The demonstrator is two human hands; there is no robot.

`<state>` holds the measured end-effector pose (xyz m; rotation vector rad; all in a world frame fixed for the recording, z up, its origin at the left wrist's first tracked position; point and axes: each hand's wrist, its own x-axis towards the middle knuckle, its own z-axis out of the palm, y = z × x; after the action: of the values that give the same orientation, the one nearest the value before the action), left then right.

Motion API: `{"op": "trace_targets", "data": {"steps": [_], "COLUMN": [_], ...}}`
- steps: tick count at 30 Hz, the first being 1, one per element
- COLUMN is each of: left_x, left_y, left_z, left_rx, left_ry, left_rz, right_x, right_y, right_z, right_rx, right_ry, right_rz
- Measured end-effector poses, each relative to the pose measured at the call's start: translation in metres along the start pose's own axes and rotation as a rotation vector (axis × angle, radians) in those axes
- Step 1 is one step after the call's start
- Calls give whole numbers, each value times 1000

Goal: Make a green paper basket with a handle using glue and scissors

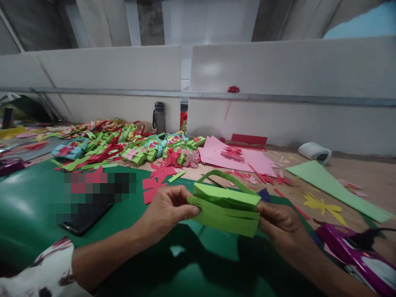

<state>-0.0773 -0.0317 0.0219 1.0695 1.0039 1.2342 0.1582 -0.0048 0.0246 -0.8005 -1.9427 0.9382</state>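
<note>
A light green paper handbag (225, 214) with a curved strap handle is held up over the green mat. My left hand (168, 206) pinches its left end between thumb and fingers. On the other side, my right hand (280, 220) grips the right end, its fingertips partly hidden behind the paper. The bag's flap stands a little apart from its front, and slits run across the front panel. Red paper flowers (154, 187) lie on the mat just beyond my left hand.
Finished-looking paper bags (139, 150) are heaped at the back left near a grey bottle (159, 118). Pink sheets (235, 159), a green sheet (340, 189) and a yellow paper flower (323, 204) lie right. A purple device (355, 255) sits at lower right, a black phone (89, 214) at left.
</note>
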Motion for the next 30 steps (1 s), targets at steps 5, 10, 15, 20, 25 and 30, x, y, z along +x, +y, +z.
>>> {"op": "trace_targets", "data": {"steps": [5, 10, 15, 20, 25, 30], "left_x": [-1, -1, 1, 1, 1, 1], "left_y": [-2, -3, -4, -5, -4, -5], "left_z": [2, 1, -3, -7, -1, 3], "left_rx": [76, 15, -85, -58, 58, 80], "left_ry": [91, 45, -61, -78, 40, 69], "left_rz": [13, -33, -52, -49, 16, 32], "right_x": [-2, -1, 1, 2, -1, -3], "right_y": [-4, 1, 4, 3, 3, -2], "right_z": [2, -1, -4, -4, -2, 0], "right_rx": [-128, -92, 37, 32, -40, -102], "right_ry": [37, 31, 6, -4, -2, -19], "right_rz": [-35, 20, 71, 60, 22, -54]}}
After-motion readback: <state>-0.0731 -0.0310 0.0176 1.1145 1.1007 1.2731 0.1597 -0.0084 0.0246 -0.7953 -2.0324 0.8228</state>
